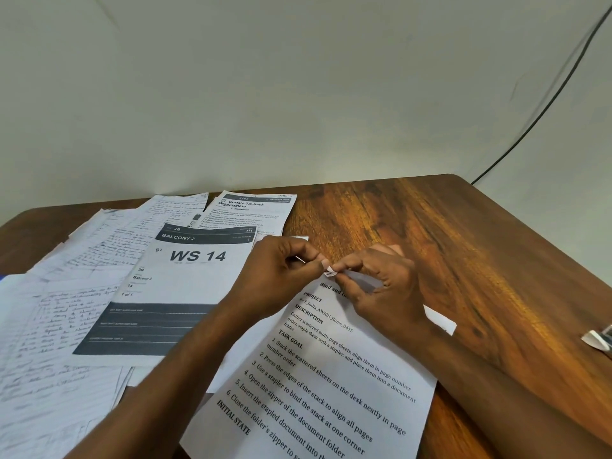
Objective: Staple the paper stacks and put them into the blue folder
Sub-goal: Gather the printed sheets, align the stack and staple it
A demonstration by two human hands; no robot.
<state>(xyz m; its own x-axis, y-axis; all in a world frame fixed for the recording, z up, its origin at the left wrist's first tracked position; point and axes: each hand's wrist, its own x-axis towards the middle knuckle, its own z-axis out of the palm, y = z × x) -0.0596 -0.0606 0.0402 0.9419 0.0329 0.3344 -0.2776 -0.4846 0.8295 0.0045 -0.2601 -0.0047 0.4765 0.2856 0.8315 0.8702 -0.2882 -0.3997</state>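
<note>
Because the loose sheets must be gathered before stapling, they lie fanned over the desk (414,226), the handwritten pile (59,326) at left and the printed task sheet (331,392) nearest you. Your left hand (278,276) and right hand (384,289) both pinch its curled corner (330,271), seemingly to square it. No blue folder is visible.

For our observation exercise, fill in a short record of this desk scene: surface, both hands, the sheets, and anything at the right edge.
Surface: wooden table
Left hand: pinches the folded top corner of the instruction sheet
Right hand: pinches the same corner
WS 14 sheet: flat, left of the instruction sheet
Curtain Tie-back sheet: behind the WS 14 sheet
Handwritten pages: spread at far left
Right edge: small object, cut off, cannot tell what
Blue folder: not seen
</note>
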